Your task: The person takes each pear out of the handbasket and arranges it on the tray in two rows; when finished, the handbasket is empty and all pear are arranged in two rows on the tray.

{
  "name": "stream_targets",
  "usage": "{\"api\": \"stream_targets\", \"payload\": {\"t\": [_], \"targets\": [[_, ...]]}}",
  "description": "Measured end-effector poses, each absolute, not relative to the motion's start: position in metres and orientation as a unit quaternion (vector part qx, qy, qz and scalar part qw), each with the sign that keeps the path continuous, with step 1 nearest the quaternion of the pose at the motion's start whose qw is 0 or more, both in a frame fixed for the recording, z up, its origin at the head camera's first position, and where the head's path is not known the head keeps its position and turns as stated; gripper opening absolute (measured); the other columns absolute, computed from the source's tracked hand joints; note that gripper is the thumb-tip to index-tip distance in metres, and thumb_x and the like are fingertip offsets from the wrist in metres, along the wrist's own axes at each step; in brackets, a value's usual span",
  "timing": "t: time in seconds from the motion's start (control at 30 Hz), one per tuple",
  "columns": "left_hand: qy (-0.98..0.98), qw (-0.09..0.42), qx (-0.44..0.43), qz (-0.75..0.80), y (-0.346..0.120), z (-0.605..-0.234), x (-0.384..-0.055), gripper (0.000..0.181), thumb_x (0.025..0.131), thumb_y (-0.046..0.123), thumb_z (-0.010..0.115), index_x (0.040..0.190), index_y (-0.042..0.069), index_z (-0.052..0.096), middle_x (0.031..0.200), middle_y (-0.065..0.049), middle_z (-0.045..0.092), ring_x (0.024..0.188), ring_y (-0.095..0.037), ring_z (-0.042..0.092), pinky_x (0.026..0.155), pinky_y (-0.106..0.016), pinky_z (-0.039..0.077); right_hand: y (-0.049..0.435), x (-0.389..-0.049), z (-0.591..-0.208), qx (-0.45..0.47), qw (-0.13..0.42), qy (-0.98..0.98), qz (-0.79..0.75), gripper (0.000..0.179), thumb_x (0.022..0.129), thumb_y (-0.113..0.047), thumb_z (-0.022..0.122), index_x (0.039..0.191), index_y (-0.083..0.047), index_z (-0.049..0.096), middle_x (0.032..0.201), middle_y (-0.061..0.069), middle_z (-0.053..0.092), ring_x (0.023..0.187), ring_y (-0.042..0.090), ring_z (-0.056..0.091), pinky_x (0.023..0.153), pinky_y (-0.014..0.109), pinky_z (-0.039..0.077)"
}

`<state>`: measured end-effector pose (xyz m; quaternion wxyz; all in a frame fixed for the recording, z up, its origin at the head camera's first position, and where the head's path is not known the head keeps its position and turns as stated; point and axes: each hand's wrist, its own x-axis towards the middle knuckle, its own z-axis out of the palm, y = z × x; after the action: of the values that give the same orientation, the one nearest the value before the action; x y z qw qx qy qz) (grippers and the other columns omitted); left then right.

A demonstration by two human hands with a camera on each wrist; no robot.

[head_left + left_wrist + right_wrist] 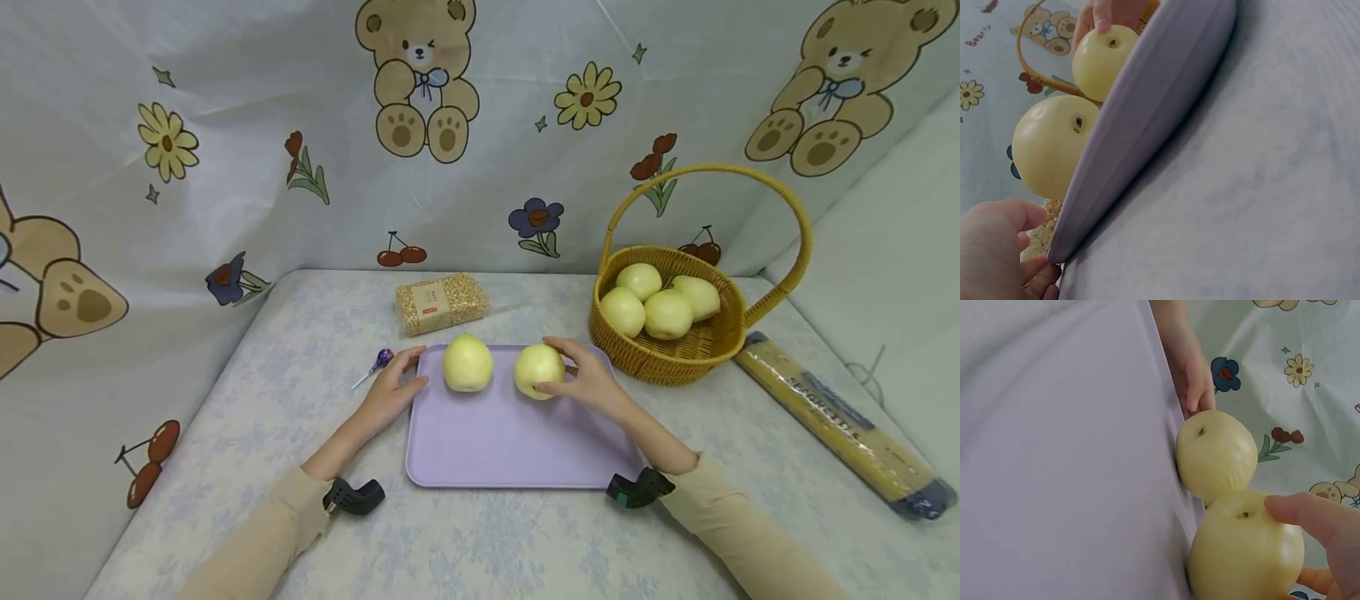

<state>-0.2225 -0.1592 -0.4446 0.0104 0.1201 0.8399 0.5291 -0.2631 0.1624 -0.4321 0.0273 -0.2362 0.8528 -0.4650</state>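
Two round pale-yellow pears lie along the far side of a lavender tray (517, 450). My right hand (592, 385) holds the right pear (537, 372) between thumb and fingers, and the right wrist view shows the thumb (1300, 511) on its top near the dimple. The left pear (467, 363) stands a little apart from it, with no hand on it. At the tray's far left corner is my left hand (392, 392), fingers at the rim and thumb by the side edge. In the left wrist view its fingertips (1038, 275) meet the tray corner.
A wicker basket (660, 362) with a tall handle and several pears stands behind the tray, to the right. Further right lies a long spaghetti pack (840, 421). A bag of yellow grains (468, 298) is behind the tray; a lollipop (384, 358) lies left.
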Motion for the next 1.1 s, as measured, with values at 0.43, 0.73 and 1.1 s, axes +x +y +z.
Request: {"api": "stream_targets", "payload": {"t": [0.43, 0.73, 1.1], "targets": [[0.840, 0.012, 0.120, 0.529, -0.158, -0.445, -0.224, 0.051, 0.095, 0.006, 0.053, 0.141, -0.007, 0.036, 0.147, -0.026, 0.037, 0.136, -0.042, 0.037, 0.114, -0.053, 0.030, 0.153, -0.257, -0.445, -0.268, 0.000, 0.826, -0.496, 0.078, 0.073, -0.004, 0.080, 0.140, 0.002, 0.041, 0.142, 0.023, 0.043, 0.130, 0.041, 0.043, 0.102, 0.054, 0.045], [0.842, -0.007, 0.119, 0.526, -0.168, -0.481, -0.243, 0.051, 0.095, 0.013, 0.056, 0.142, 0.004, 0.039, 0.147, -0.018, 0.040, 0.136, -0.036, 0.040, 0.115, -0.051, 0.031, 0.149, -0.261, -0.459, -0.264, -0.005, 0.818, -0.512, 0.082, 0.075, -0.004, 0.078, 0.145, 0.000, 0.036, 0.150, 0.020, 0.035, 0.137, 0.038, 0.036, 0.107, 0.053, 0.040], [0.841, 0.008, 0.117, 0.528, -0.161, -0.455, -0.229, 0.051, 0.095, 0.006, 0.053, 0.142, -0.006, 0.036, 0.146, -0.026, 0.037, 0.136, -0.042, 0.037, 0.114, -0.054, 0.030, 0.141, -0.245, -0.435, -0.252, -0.016, 0.835, -0.490, 0.081, 0.076, 0.000, 0.077, 0.143, 0.009, 0.033, 0.146, 0.028, 0.036, 0.135, 0.043, 0.036, 0.107, 0.057, 0.038]]}}
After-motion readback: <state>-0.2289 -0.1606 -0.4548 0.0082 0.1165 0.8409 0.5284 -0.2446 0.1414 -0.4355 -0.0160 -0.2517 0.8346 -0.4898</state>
